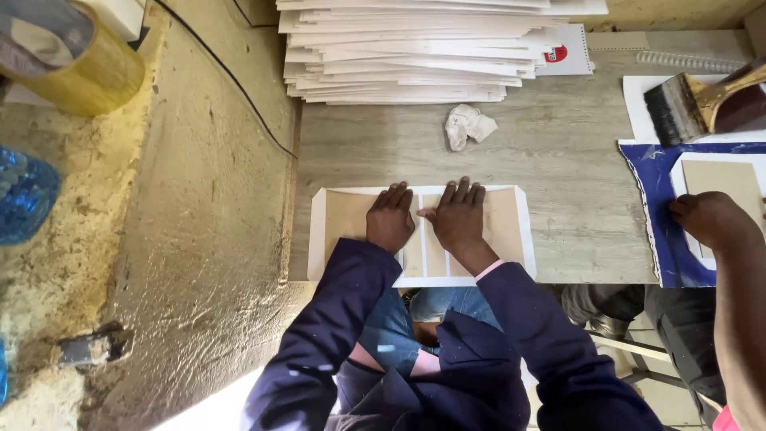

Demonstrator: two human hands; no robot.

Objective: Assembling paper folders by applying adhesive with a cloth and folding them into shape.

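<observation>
While both hands lay flat on the bench (558, 183), neither grip pinched anything: the left hand (390, 218) and right hand (456, 215) pressed palms down, fingers spread straight and pointing away from the body, on a white sheet (523, 231) that carried brown card panels (345, 217), with two narrow strips between the hands. That sheet sat at the near edge of the bench, directly before the person; its near edge was hidden behind dark blue sleeves.

Beyond it lay a crumpled white scrap (469, 125), and farther back a tall stack of white boards (407, 48), cut off at the top. Just right of the stack, a white spiral-bound pad (568, 54) bore a small red mark. At the right, another person's hand (706, 217) rested on a blue sheet (662, 199) holding a brown card (726, 182), cut off by the frame; a wide brush (690, 105) lay beyond. At far left a roll of yellowish tape (84, 60) and a blue plastic object (24, 195), hard to identify, were only partly visible.
</observation>
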